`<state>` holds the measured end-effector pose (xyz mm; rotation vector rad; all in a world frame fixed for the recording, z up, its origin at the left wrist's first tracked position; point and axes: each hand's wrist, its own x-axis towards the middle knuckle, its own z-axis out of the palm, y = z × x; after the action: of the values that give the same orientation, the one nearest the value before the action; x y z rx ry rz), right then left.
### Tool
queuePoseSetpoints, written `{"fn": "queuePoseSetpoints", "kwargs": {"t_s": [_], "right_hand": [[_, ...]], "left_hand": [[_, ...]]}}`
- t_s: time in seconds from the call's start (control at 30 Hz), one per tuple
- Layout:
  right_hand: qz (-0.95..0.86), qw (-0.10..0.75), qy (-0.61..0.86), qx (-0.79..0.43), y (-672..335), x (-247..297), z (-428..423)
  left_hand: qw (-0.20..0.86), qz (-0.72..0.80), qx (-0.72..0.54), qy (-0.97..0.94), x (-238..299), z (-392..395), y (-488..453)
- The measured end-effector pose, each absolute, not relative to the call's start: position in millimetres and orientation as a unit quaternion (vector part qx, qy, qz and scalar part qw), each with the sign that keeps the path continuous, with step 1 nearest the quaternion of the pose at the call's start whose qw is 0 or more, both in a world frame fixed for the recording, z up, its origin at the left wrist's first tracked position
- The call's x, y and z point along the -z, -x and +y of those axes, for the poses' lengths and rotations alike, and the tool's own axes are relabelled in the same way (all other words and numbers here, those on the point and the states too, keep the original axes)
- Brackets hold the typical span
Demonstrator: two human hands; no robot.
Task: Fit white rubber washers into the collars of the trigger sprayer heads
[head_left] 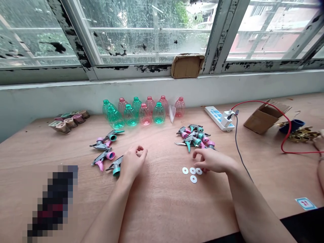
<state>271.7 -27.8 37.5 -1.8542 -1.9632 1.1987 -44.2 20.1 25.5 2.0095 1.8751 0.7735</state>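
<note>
My left hand (pixel 133 162) rests on the table with its fingers curled in; whether anything lies inside them is hidden. Beside it, partly behind the wrist, is a grey trigger sprayer head with a green collar (pixel 116 169). Further left lie several more sprayer heads (pixel 102 157) with pink or green parts. Over several flat white ring washers (pixel 193 179) hovers or rests my right hand (pixel 209 160), thumb and forefinger apart, the thumb close to one washer. Just beyond it sits a pile of sprayer heads (pixel 194 136).
Clear green and pink bottles (pixel 131 116) stand along the wall. Small tinted containers (pixel 68 123) lie at the left. A power strip (pixel 219 118), red cable (pixel 286 116), cardboard box (pixel 262 116) and brass-coloured parts (pixel 303 134) are at the right, near another person's hand (pixel 320 141).
</note>
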Motion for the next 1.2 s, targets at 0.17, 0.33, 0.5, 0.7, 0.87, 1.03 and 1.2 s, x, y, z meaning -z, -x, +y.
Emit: {"fn": "queuePoseSetpoints", "kwargs": {"t_s": [0.17, 0.33, 0.5, 0.7, 0.87, 1.03, 1.2], "right_hand": [[-0.746, 0.098, 0.558, -0.350, -263, -39, -28], [-0.752, -0.001, 0.566, -0.338, -258, -38, -30], [-0.782, -0.005, 0.552, -0.289, -234, -36, -32], [-0.803, 0.057, 0.527, -0.274, -216, -32, -27], [-0.824, 0.161, 0.502, -0.208, -207, -19, -21], [-0.843, 0.181, 0.480, -0.159, -189, -6, -17], [-0.839, 0.166, 0.495, -0.152, -174, -3, -15]], "left_hand": [[0.056, 0.619, -0.314, -0.718, -29, 14, 43], [-0.047, 0.728, -0.180, -0.660, -34, 16, 52], [0.035, 0.712, -0.185, -0.677, -26, 22, 51], [0.176, 0.485, -0.289, -0.806, -26, 13, 41], [0.011, 0.648, -0.266, -0.714, -34, 11, 47], [0.037, 0.710, -0.120, -0.693, -26, 17, 51], [0.024, 0.705, -0.119, -0.698, -22, 14, 43]]}}
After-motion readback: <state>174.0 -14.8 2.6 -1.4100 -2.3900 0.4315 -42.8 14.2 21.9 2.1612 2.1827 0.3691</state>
